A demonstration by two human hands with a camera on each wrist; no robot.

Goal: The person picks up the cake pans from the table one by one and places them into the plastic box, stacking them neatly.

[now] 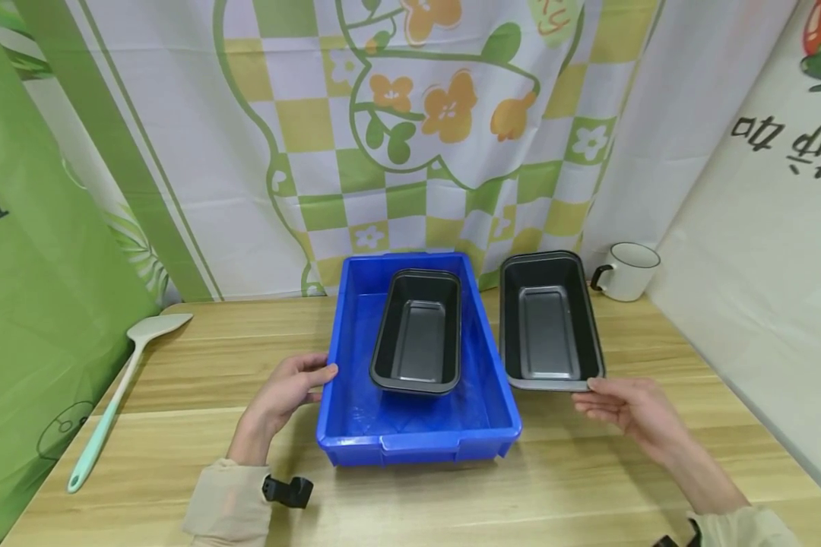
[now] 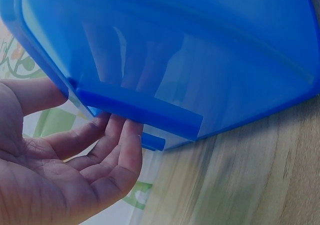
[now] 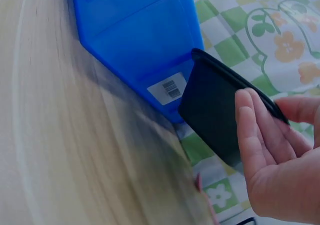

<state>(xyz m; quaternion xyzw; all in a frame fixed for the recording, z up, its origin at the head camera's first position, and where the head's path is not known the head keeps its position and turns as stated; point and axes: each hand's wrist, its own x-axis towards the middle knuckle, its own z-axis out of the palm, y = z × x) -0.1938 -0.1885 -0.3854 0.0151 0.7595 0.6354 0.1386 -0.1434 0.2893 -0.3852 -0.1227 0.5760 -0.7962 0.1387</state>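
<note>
A blue plastic bin [image 1: 417, 448] stands on the wooden table with one dark loaf pan [image 1: 424, 342] inside it. My left hand [image 1: 287, 391] grips the bin's left side, thumb over the rim. In the left wrist view, the fingers [image 2: 131, 155] curl beneath the bin's edge. Right of the bin, a second dark loaf pan [image 1: 546, 330] is held by its near right corner in my right hand [image 1: 639, 418]. The right wrist view shows the thumb above this pan's rim and the fingers [image 3: 250, 135] against its outer wall. Both pans look bare inside.
A white mug [image 1: 632, 272] with a black handle stands at the back right. Along the table's left edge lies a spatula [image 1: 112, 403] with a mint handle. Patterned cloths [image 1: 410, 152] hang behind and on both sides.
</note>
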